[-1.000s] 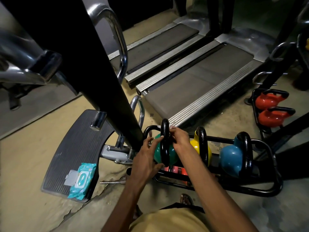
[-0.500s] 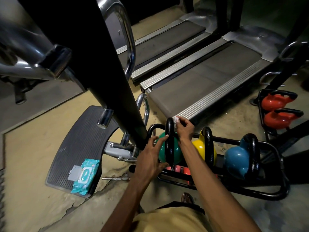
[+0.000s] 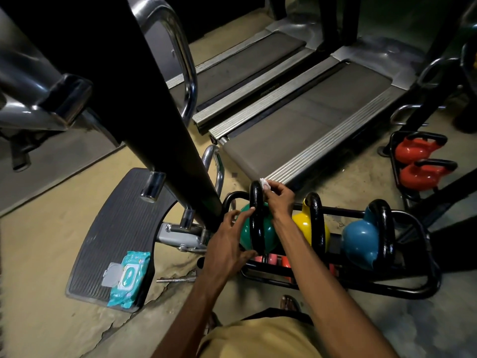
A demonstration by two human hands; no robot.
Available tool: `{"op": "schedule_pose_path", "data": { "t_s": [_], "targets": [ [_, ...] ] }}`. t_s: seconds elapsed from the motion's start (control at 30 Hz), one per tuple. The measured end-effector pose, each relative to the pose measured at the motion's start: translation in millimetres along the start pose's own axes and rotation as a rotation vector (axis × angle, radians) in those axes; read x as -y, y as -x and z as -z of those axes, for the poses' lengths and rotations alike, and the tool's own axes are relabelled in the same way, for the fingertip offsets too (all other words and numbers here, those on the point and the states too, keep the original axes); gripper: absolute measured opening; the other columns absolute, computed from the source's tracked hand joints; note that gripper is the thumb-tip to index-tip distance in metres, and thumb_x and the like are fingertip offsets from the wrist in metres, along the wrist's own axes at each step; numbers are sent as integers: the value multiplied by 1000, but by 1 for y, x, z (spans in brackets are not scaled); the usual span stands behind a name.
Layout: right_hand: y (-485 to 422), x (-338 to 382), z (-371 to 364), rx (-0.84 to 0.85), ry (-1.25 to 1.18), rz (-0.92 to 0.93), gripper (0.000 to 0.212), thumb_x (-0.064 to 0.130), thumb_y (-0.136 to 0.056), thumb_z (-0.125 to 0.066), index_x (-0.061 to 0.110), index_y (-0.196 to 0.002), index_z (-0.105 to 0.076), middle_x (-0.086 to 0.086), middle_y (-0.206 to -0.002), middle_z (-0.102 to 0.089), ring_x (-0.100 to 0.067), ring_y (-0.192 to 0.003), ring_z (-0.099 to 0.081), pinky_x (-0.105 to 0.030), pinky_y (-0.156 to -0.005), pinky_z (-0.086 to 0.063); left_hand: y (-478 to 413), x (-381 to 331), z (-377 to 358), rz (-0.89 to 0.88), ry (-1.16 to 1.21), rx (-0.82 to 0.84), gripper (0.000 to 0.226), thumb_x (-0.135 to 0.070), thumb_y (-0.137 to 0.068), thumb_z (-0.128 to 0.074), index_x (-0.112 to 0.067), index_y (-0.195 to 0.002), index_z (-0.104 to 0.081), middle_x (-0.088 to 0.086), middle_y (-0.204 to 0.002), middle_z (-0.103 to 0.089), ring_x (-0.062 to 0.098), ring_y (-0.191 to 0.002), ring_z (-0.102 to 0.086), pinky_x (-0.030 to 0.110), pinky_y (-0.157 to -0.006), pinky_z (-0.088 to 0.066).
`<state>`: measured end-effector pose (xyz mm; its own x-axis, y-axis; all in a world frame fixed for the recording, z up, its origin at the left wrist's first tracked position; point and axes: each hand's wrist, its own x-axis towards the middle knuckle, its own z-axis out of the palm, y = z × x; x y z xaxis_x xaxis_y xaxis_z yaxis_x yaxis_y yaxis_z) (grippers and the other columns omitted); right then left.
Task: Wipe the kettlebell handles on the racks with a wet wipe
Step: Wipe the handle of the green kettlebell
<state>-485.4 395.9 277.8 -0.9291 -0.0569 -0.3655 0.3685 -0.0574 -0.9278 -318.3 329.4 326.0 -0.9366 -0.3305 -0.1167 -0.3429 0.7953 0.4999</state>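
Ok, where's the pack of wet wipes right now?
Head view, lower left: the wet wipes pack lies on the near corner of the ribbed black footplate, left of the kettlebell rack.

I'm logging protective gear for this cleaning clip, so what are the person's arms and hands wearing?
Nothing: the left hand and the right hand are bare, with no gloves, rings, watch or bands showing. Both forearms are bare too, with no sleeves in view. A tan garment shows at the bottom edge.

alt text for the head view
The right hand pinches a wet wipe against the top of the green kettlebell's handle; the left hand rests on its body. A yellow kettlebell and a blue kettlebell share its rack.
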Motion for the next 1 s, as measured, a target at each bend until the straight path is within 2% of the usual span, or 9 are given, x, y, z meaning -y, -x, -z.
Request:
{"op": "schedule_pose_path", "data": {
  "t_s": [0.07,0.13,0.27,0.37,0.5,0.7,0.8,0.87,1.0],
  "targets": [
    [-4,1,-1,13,-19,-64,6,16,-86,-80,17,-87,-75,-1,-84,-74,-16,-81,-68,-34,-78,-61,0,0,-1,-1,1,-5,108,-40,-70,-88,-52,-151,-17,-4,-161,-22,20,-138,-44,41,-103,-52],
    [1,3,2,31,13,-14,5,14,-86,-80,16,-88,-76,0,-84,-75,-13,-78,-68,-37,-82,-60,1,1,-2,1,7,-7,108,-39,-71,-88,-54,-150,-17,-4,-161,-21,21,-137,-45,40,-103,-52],
    [40,-1,29,98,184,210,11,8,-90,-74,19,-91,-74,7,-88,-74,0,-82,-68,-25,-83,-57,1,4,-4,3,40,-18,109,-34,-68,-90,-55,-149,-20,-4,-159,-26,21,-133,-49,41,-98,-56],
    [85,-19,62,135,300,333,6,10,-89,-76,15,-91,-73,6,-92,-75,-5,-89,-70,-20,-79,-56,1,7,-5,-3,85,-31,111,-33,-66,-91,-56,-149,-22,-5,-157,-28,20,-129,-53,40,-94,-58],
    [111,-31,74,103,279,317,10,4,-87,-76,13,-90,-75,6,-90,-75,-9,-88,-72,-24,-79,-58,1,8,-5,-23,100,-43,110,-33,-65,-91,-55,-150,-24,-6,-156,-29,18,-128,-52,38,-92,-58],
    [32,6,21,56,286,296,6,13,-88,-77,13,-94,-78,2,-86,-76,-9,-80,-70,-17,-74,-55,3,6,-3,5,83,-29,111,-33,-67,-91,-55,-150,-20,-6,-158,-26,22,-135,-46,46,-97,-56],
    [-14,28,-1,170,467,320,8,19,-84,-81,13,-89,-80,3,-76,-75,-5,-68,-69,-18,-65,-54,4,5,-1,9,87,-36,110,-34,-67,-92,-56,-149,-22,-7,-157,-28,19,-136,-45,45,-98,-55],
    [-42,44,-10,352,677,266,8,20,-85,-80,12,-87,-80,8,-64,-68,1,-55,-61,-14,-56,-46,4,3,1,20,88,-28,109,-35,-68,-91,-56,-149,-21,-7,-158,-27,19,-139,-43,46,-101,-54],
    [-75,79,-33,628,1134,111,21,19,-85,-74,2,-95,-78,-5,-77,-69,-19,-74,-64,-28,-68,-48,5,1,1,29,76,2,109,-34,-70,-90,-53,-152,-20,-6,-160,-22,20,-142,-38,46,-106,-50]
  ]
}}
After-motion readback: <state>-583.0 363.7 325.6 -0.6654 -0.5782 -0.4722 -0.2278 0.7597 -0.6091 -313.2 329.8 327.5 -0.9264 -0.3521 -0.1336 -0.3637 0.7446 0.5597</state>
